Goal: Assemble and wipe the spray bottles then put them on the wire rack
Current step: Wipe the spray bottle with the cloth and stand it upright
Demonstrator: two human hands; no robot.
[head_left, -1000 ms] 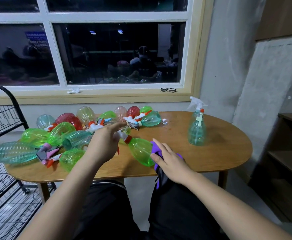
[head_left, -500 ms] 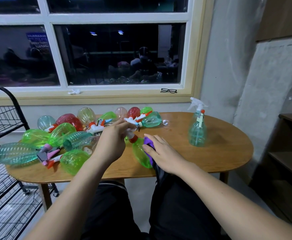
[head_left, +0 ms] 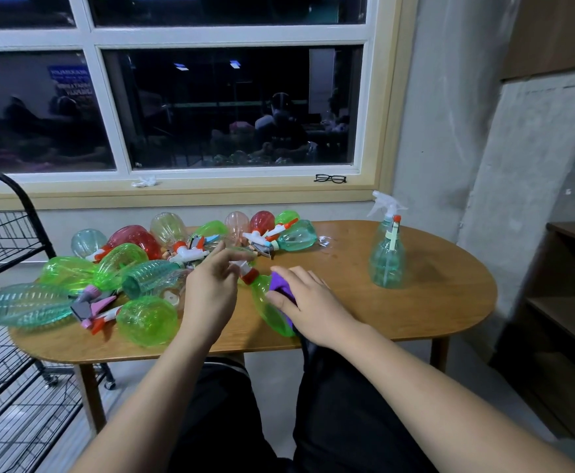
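Mid-frame, the green bottle (head_left: 269, 310) lies on the bench (head_left: 433, 302). Our left hand (head_left: 211, 291) steadies its sprayer (head_left: 244, 268), though we cannot tell its grip, so our right hand (head_left: 308, 303), fingers straight, can press the purple cloth (head_left: 280, 284) on.

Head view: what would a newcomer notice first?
A heap of green, red and teal plastic bottles and loose sprayers covers the left half of the oval wooden table. Mid-table, the right hand presses a purple cloth onto a lying green bottle, the left hand at its sprayer. One assembled teal spray bottle stands alone at right.
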